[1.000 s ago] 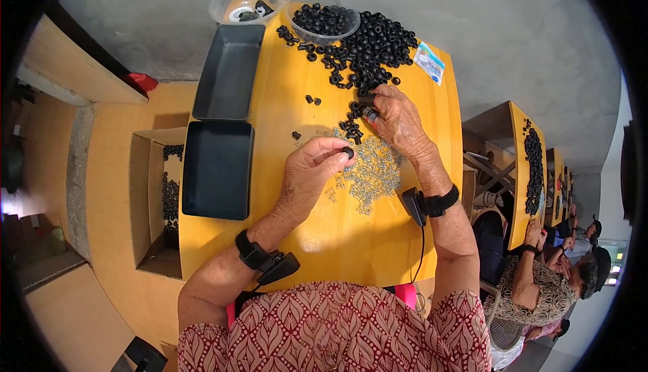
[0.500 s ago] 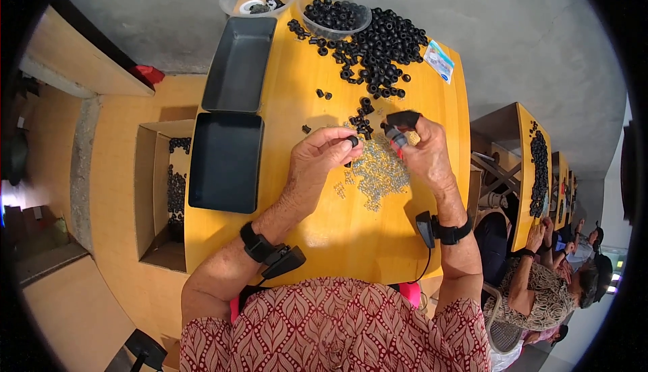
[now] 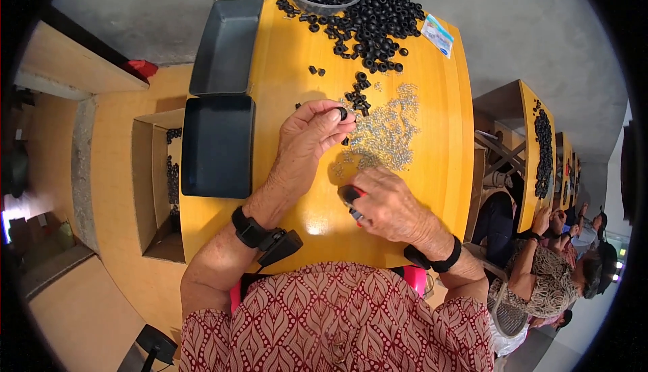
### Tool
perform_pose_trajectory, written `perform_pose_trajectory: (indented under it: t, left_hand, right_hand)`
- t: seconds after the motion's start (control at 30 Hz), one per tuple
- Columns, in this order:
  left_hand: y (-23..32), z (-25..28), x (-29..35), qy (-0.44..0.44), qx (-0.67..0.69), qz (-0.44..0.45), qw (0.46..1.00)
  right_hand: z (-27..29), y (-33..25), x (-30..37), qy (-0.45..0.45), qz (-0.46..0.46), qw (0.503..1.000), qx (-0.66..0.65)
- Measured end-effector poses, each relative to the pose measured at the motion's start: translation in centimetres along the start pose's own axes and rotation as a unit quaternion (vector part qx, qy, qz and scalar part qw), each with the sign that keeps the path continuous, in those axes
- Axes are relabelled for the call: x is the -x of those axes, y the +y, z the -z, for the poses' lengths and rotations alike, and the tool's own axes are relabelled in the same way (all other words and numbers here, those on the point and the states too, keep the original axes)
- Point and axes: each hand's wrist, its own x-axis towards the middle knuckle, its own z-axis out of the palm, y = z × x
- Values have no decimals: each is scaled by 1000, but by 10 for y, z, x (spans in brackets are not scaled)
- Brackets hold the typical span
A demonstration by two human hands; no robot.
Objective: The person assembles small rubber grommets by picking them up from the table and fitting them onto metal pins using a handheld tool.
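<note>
My left hand (image 3: 312,132) is closed, pinching a small round black plastic piece (image 3: 341,113) between thumb and fingertips. It hovers at the left edge of a spread of tiny silvery metal pieces (image 3: 388,132). Closer to my body, my right hand (image 3: 390,206) wraps round a red-and-black hand tool (image 3: 352,194). Most of that tool is hidden by the fingers, so its kind does not show. Several short black pieces (image 3: 358,94) lie just beyond my left fingertips. Farther back is a large heap of black round pieces with holes (image 3: 385,24).
Two dark trays (image 3: 217,148) stand along the table's left side. Clear plastic tubs (image 3: 322,7) and a small packet (image 3: 437,36) are at the far end. A cardboard box (image 3: 143,190) with black pieces sits left, below the table. Other people (image 3: 540,271) work at tables to the right.
My right hand has come down toward my body with the tool, away from the metal pieces. My left hand keeps its pinch on the black piece. The whole view has shifted slightly.
</note>
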Motion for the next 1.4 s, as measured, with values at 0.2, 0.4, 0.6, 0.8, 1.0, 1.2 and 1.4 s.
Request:
perform_pose_trajectory:
  t: [0.2, 0.4, 0.6, 0.8, 1.0, 1.2, 1.4]
  left_hand:
    - [3, -3, 2, 2, -7, 0, 1000]
    - [3, 0, 0, 2, 10, 5, 1000]
    - [3, 2, -2, 1, 20, 6, 1000]
    - [3, 1, -3, -1, 8, 2, 1000]
    - [1, 3, -3, -14, 22, 4, 1000]
    - [2, 2, -2, -17, 25, 2, 1000]
    - [1, 4, -3, -14, 33, 2, 999]
  right_hand:
    - [-7, -3, -1, -42, 0, 999, 19]
    - [-1, 6, 7, 3, -9, 999, -38]
    - [13, 40, 9, 87, -115, 989, -28]
    - [9, 54, -6, 111, -156, 981, -26]
    - [3, 55, -22, 89, -131, 987, 35]
    - [4, 62, -15, 103, -154, 983, 19]
    - [0, 57, -11, 158, -168, 972, -50]
